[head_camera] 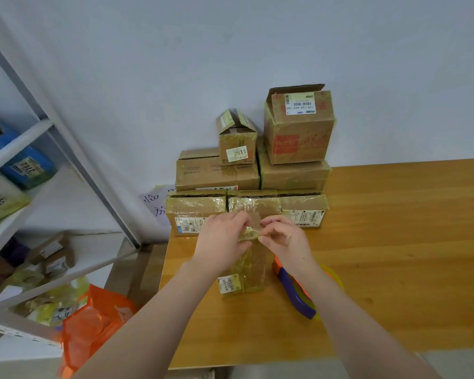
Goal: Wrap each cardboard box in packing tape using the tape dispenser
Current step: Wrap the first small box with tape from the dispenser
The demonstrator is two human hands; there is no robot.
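**Fingers (pixel 242 218) of both hands pinch tape end (pixel 249 233) atop small cardboard box (pixel 244 269)**

Left hand (pixel 222 236) and right hand (pixel 282 239) grip the crumpled tape end at the top of the box, which stands upright on the table (pixel 394 242) before stacked boxes (pixel 219 173). The tape dispenser (pixel 296 291) lies just right of it, beneath the right forearm. Likely hazard: sticky film folding onto itself, or the narrow box tipping under the pull.

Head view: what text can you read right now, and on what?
"2911": white label on small box
"159-159-A03-160": upside-down label on open box
"2782": blue parcel, far left
"135": pale parcel, cut off
"临", "放": handwritten paper sign, partly hidden
Other barcode labels: too small to read.
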